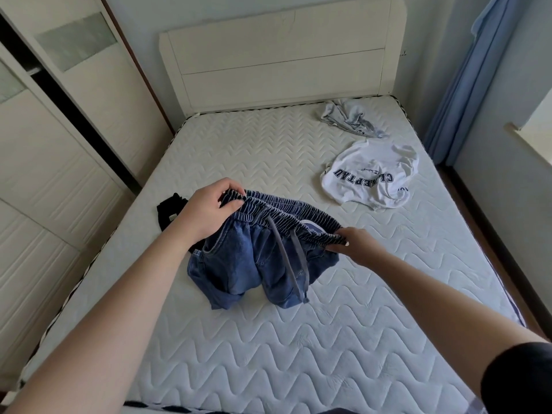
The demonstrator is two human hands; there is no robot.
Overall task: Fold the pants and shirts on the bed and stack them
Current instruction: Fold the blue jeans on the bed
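A: Denim shorts hang from our 2 hands above the mattress, hems resting crumpled on the quilting. Our left hand pinches 1 end of the elastic waistband, our right hand pinches the other.

B: And what else do we see waiting?

A: We see a white lettered shirt lying unfolded to the right, a grey garment bunched near the headboard, and a black garment partly hidden behind our left wrist.

B: What could spoil this fold?

A: We judge the legs may land twisted, since they are already rumpled under the waistband. The grey drawstrings dangle loose and could get trapped in the fold. Our grips are only at the band's ends, so a slack pinch could drop 1 side.
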